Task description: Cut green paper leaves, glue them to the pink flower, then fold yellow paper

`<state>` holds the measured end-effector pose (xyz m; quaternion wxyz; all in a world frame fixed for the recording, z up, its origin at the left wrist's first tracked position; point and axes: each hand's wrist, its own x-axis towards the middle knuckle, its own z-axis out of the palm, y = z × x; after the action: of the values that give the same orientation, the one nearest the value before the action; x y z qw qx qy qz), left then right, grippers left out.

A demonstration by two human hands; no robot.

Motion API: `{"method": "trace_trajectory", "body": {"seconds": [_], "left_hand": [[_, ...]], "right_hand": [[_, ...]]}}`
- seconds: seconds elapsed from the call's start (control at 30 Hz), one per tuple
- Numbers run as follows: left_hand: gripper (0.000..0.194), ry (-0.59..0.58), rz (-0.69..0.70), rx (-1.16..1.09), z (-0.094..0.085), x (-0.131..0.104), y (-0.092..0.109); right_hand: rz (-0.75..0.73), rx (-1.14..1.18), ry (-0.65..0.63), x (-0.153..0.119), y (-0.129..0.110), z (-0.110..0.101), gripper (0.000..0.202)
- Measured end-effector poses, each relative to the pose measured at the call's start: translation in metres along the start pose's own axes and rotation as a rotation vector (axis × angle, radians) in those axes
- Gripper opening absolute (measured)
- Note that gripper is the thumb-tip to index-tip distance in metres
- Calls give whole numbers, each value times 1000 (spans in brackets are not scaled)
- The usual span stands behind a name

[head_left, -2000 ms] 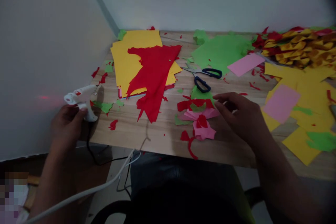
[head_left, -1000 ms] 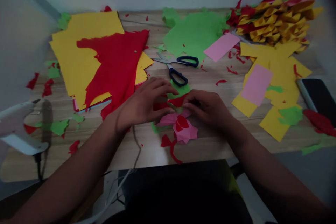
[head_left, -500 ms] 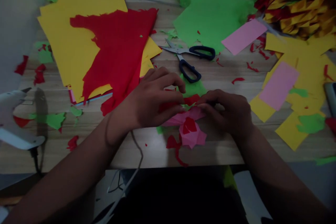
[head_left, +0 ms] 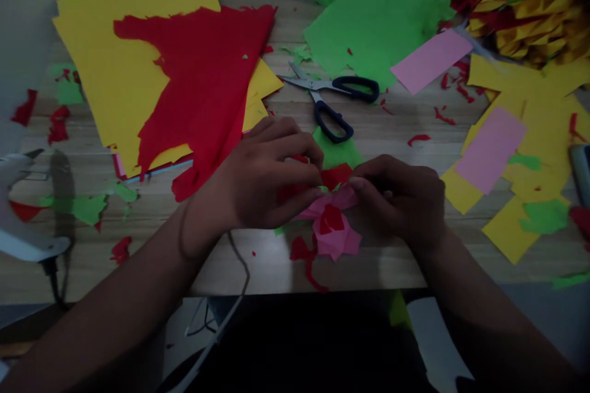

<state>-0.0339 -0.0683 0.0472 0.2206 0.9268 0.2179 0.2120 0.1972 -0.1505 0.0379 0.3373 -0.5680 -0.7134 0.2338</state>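
A pink paper flower with a red centre lies near the table's front edge, its upper petals running up between my two hands. My left hand curls over from the left, thumb and fingertips pinched at the flower's upper left petal. From the right, my right hand pinches its upper edge between thumb and forefinger. A red paper piece and a small bit of green show between the fingertips, partly hidden. Just left of the flower lies a curled red scrap.
Scissors lie open beyond my hands. Red crepe paper covers yellow sheets at left, beside a white glue gun. Green paper, pink strips and a yellow paper bundle are at back and right.
The view has shifted slightly. My right thumb has moved a little along the flower's upper edge, and the green bit between the fingertips shows less. My left hand stays nearly in place.
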Motion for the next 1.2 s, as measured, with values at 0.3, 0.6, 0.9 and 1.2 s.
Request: {"method": "trace_trajectory", "body": {"seconds": [0.3, 0.6, 0.9, 1.2], "left_hand": [[20, 47, 7, -10, 7, 0, -3], [19, -74, 49, 27, 1, -1, -7], [31, -241, 95, 174, 4, 0, -2], [26, -325, 10, 99, 10, -4, -2]], "right_hand": [[-23, 101, -102, -5, -5, 4, 17], [-80, -80, -90, -6, 0, 8, 15], [-29, -136, -160, -2, 1, 9, 17], [-14, -121, -252, -3, 4, 11, 16]]}}
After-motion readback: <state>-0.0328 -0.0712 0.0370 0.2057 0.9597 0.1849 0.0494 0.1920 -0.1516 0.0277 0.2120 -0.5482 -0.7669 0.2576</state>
